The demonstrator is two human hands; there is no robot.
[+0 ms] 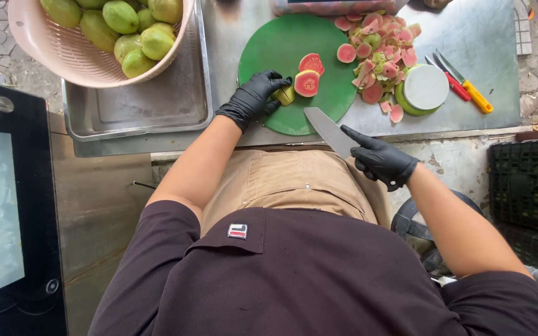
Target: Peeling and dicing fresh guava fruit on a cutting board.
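**Cutting pink guava on a round green board**

Head camera, looking straight down. All places are given from the round green cutting board (281, 56), which lies on a steel bench (487, 56).

The left hand (253, 98), in a black glove, is closed around a small green guava piece (286, 95) near the board's centre. Just right of it lie two cut guava halves (308, 73), pink flesh up. The right hand (381, 160), also gloved, grips a broad kitchen knife (330, 130) off the board's near edge, forefinger along the spine.

As a judgement, cutting well here means curling the left fingertips back and bringing the blade squarely over the board.

Right of the board: a heap of pink trimmings (378, 53), a white-lidded green tub (423, 90), two small knives (462, 84). Left: a steel tray (151, 106) under a pink basket (82, 62) of whole guavas (126, 28). Further right, below the bench, black crates (524, 186).
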